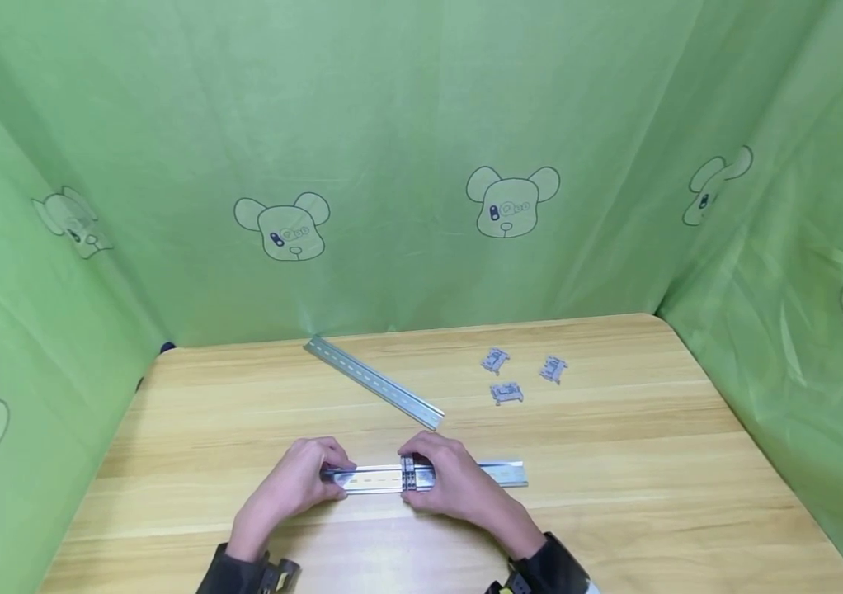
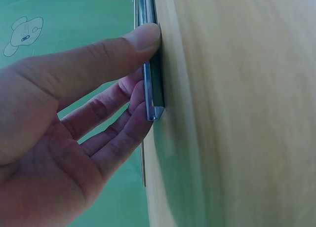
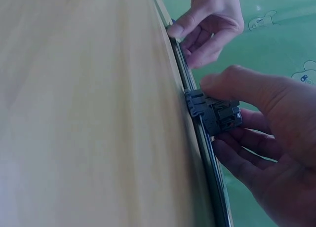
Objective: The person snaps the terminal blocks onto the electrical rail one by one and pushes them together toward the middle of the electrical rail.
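A slotted metal DIN rail (image 1: pixel 375 479) lies left to right near the front of the table. My left hand (image 1: pixel 301 480) grips its left end, with the thumb on the near edge and fingers at the far edge; the left wrist view shows the thumb pressed to the rail (image 2: pixel 149 89). Partway along the rail, a grey terminal block (image 3: pixel 217 113) sits across it. My right hand (image 1: pixel 454 483) pinches this block between thumb and fingers, as the right wrist view also shows. The rail's right end extends past the right hand.
A second slotted DIN rail (image 1: pixel 373 381) lies slantwise behind the hands, its near end close to the right hand. Three loose grey terminal blocks (image 1: pixel 506 393) lie at the back right of the wooden table (image 1: pixel 652 462). Green curtains (image 1: pixel 392 124) surround the back and sides.
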`<state>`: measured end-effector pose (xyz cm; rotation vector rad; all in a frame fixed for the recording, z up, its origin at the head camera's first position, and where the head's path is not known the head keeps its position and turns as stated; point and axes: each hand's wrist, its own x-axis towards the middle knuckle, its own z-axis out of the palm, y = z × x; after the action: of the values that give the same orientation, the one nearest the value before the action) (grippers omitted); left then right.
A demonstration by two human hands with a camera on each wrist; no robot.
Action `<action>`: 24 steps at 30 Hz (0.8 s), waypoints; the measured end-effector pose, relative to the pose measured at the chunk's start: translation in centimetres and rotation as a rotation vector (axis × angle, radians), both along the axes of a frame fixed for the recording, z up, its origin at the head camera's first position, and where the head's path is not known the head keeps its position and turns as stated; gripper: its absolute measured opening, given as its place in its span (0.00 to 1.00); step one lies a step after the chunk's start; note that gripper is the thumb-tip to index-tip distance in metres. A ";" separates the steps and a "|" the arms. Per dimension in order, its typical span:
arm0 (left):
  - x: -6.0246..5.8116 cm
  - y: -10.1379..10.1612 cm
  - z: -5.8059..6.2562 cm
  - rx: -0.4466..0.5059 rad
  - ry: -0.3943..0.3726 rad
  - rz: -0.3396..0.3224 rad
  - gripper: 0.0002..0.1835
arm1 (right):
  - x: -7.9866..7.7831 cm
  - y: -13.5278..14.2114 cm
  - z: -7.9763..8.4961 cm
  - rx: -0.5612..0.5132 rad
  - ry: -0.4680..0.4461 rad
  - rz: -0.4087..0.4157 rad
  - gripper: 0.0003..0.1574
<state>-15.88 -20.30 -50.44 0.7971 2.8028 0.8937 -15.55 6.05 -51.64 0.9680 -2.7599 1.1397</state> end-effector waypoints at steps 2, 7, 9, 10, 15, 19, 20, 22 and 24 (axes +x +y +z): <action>0.0 0.0 0.0 -0.005 0.002 0.001 0.19 | 0.0 0.3 0.0 0.007 -0.001 -0.004 0.35; -0.1 -0.1 0.0 -0.014 0.011 -0.001 0.19 | -0.1 0.8 0.0 0.023 -0.001 -0.001 0.35; -0.1 -0.1 -0.1 -0.015 0.015 -0.003 0.19 | -0.2 0.9 0.0 0.023 0.000 0.002 0.35; -0.1 -0.1 -0.1 -0.015 0.016 -0.004 0.19 | -0.2 1.0 -0.1 0.022 0.005 0.004 0.36; 0.0 -0.2 0.0 -0.018 0.009 0.001 0.19 | -0.2 1.0 0.1 0.030 0.000 0.014 0.37; 0.1 -0.1 0.1 -0.021 -0.001 0.002 0.19 | -0.2 1.9 1.1 0.051 -0.033 0.020 0.42; 0.1 -0.1 0.1 -0.020 -0.003 -0.001 0.20 | -0.3 2.4 1.4 0.060 -0.044 0.017 0.43; 0.1 -0.1 0.1 -0.019 -0.010 -0.007 0.20 | -0.5 3.7 1.9 0.076 -0.066 0.001 0.40; 0.2 -0.2 0.1 -0.018 -0.019 -0.011 0.21 | -0.7 5.4 2.2 0.115 -0.083 -0.027 0.36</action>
<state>-15.72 -20.53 -50.36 0.7963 2.7836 0.8679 -16.21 11.43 -49.44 0.9099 -2.9236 1.0509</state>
